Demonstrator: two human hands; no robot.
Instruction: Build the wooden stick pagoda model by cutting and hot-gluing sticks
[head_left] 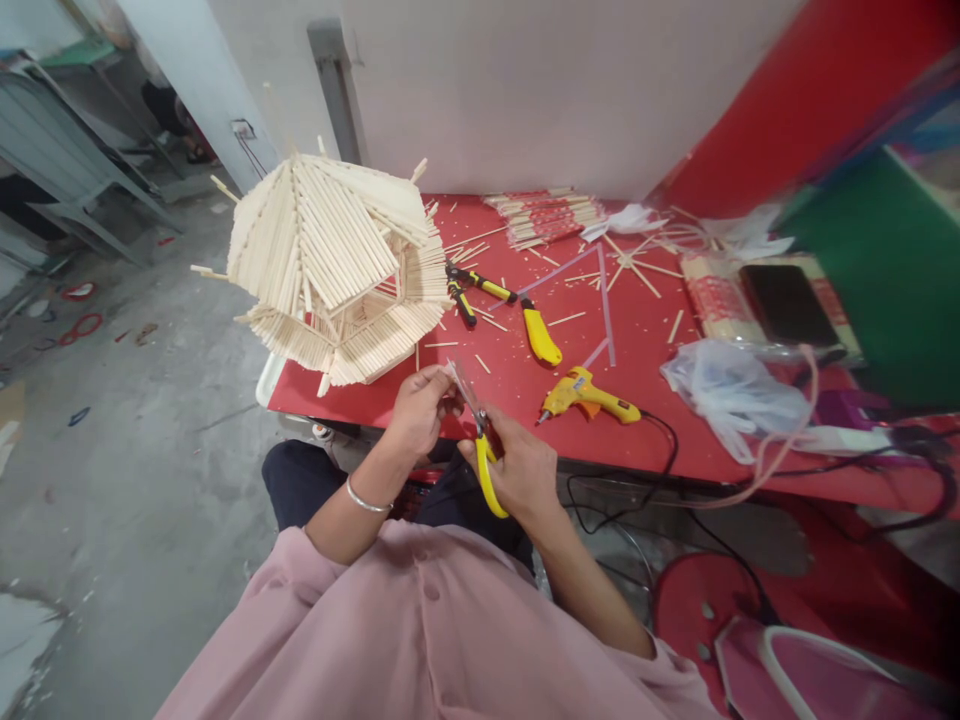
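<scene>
Over the front edge of the red table, my right hand (521, 465) grips scissors (487, 475) with a yellow handle. Their metal blades point up and left toward my left hand (421, 408). The fingers of that hand are pinched together close to the blade tips; what they hold is too small and hidden to name. Just behind and to the left stands a house-shaped model (345, 240) built of thin wooden sticks, with a pointed, many-sided roof.
On the red table (480, 340) lie yellow-black pliers (487, 287), a yellow-handled cutter (540, 335), a glue gun (589, 395) with a black cord, and loose sticks. Bundled sticks (551, 215) rest at the back. A plastic bag (735, 390) and phone (787, 303) are on the right.
</scene>
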